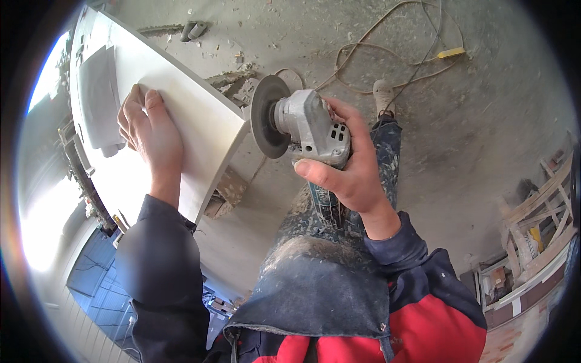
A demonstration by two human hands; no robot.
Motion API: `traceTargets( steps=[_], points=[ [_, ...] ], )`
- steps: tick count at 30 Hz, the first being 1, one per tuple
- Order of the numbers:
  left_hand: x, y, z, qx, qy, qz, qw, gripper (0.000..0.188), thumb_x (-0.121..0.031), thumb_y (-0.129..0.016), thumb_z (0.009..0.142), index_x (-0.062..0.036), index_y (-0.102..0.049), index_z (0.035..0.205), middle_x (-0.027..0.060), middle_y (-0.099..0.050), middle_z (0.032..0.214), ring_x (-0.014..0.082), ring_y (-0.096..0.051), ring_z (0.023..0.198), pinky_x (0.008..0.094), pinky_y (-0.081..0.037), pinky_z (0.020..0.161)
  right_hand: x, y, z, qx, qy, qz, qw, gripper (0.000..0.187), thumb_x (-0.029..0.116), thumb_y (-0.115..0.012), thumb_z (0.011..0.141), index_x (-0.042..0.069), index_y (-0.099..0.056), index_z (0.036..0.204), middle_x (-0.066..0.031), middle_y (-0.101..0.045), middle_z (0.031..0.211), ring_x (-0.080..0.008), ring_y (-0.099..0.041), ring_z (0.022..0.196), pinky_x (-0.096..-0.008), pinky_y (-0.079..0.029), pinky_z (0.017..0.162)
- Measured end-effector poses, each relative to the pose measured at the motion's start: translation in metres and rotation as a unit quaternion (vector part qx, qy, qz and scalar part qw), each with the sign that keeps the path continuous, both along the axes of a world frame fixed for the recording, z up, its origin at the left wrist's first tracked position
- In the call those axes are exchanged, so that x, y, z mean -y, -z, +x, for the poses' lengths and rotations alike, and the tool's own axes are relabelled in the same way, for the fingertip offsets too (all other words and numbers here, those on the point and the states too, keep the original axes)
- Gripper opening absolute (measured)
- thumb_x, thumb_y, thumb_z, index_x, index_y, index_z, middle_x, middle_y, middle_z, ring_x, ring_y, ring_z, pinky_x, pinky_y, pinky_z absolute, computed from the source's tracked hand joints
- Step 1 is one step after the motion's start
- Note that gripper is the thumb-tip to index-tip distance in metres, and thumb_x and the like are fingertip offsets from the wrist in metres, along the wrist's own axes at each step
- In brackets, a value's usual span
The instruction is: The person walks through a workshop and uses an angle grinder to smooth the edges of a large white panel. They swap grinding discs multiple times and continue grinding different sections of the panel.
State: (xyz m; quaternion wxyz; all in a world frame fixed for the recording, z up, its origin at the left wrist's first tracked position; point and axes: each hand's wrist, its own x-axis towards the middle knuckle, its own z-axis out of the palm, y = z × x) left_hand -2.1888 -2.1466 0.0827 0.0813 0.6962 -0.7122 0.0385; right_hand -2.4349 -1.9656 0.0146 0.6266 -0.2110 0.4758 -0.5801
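A large white slab (pixel 193 121) runs from the upper left, its corner toward the middle. On top of it rests my left hand (pixel 153 130), fingers loosely bent and thumb apart, with no object visible in it. The fingertips are beside a flat grey piece (pixel 100 97) on the slab; whether they touch it I cannot tell. My right hand (pixel 354 172) is wrapped round the head of an angle grinder (pixel 311 124). Its grey disc (pixel 266 115) stands on edge just right of the slab's corner, and its teal body hangs down toward my legs. Whether the disc spins cannot be seen.
A looped cable (pixel 363 45) with a yellow connector (pixel 451 53) lies on the dusty floor ahead. My shoe (pixel 384 97) is near it. Rubble (pixel 242 85) and a cardboard piece (pixel 230 187) are by the slab. A wooden rack (pixel 535 233) stands at the right.
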Motion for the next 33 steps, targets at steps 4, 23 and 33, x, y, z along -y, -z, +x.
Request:
traceTargets(
  steps=[4, 23, 33],
  points=[
    [-0.001, 0.0, -0.003, -0.001, -0.013, 0.007, 1.0, 0.058, -0.043, -0.05, 0.105, -0.0029, -0.056, 0.147, 0.0164, -0.051, 0.15, 0.0335, -0.042, 0.141, 0.0473, -0.027, 0.12, 0.003, -0.004, -0.001, 0.017, -0.016, -0.006, 1.0, 0.089, 0.022, -0.088, 0.074, -0.001, -0.045, 0.149, -0.012, -0.057, 0.134, -0.0203, -0.057, 0.122, -0.035, -0.045, 0.107],
    [0.003, 0.002, -0.002, -0.01, 0.013, -0.008, 1.0, 0.056, -0.041, -0.052, 0.106, 0.0014, -0.058, 0.142, 0.0207, -0.054, 0.142, 0.0347, -0.046, 0.136, 0.0468, -0.03, 0.118, 0.018, 0.03, -0.014, 0.069, -0.048, 0.089, 0.993, 0.074, 0.022, -0.085, 0.081, 0.0, -0.051, 0.143, -0.0072, -0.063, 0.123, -0.0141, -0.06, 0.109, -0.0291, -0.049, 0.097],
    [0.003, 0.0, 0.004, -0.024, 0.023, -0.01, 0.999, 0.059, -0.043, -0.052, 0.105, 0.0021, -0.057, 0.143, 0.0221, -0.054, 0.142, 0.0346, -0.046, 0.135, 0.0476, -0.029, 0.118, 0.0, -0.014, -0.026, 0.055, -0.099, 0.015, 0.993, 0.085, 0.027, -0.089, 0.077, 0.001, -0.049, 0.147, -0.0118, -0.059, 0.132, -0.0209, -0.057, 0.124, -0.0352, -0.044, 0.108]
  ],
)
